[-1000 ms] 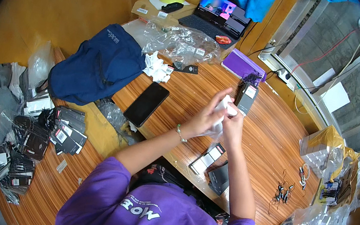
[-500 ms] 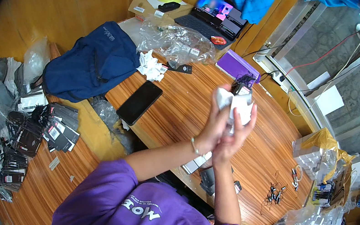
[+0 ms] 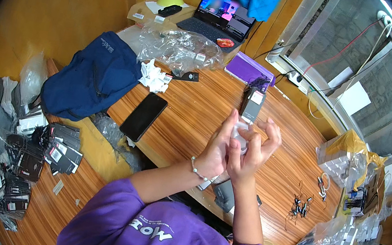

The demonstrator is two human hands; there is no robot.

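Both hands meet over the middle of the table. A small translucent whitish piece [image 3: 241, 132], perhaps plastic, lies between them; its kind cannot be made out. My left hand [image 3: 217, 148] presses against it from the left, fingers mostly turned away. My right hand [image 3: 253, 150] has its thumb and fingers curled against the piece, with the outer fingers bent in the air. Just beyond the fingertips sits a stack of dark grey hang tags [image 3: 252, 104] with black strings and a white-and-red label. Below the wrists, a dark grey item [image 3: 225, 196] rests at the table edge.
A black phone [image 3: 143, 116], crumpled white paper [image 3: 154, 77] and a blue bag [image 3: 95, 75] lie left. More tags [image 3: 62, 151] fill the lower left. Black strings [image 3: 298, 207] and scissors [image 3: 321, 187] lie right, near boxes [image 3: 338, 160]. A laptop [image 3: 215, 17] stands behind.
My hands have come down and left, toward me. White, paper-like material seen in them before has given way to a smaller translucent piece. The tag stack shows more fully.
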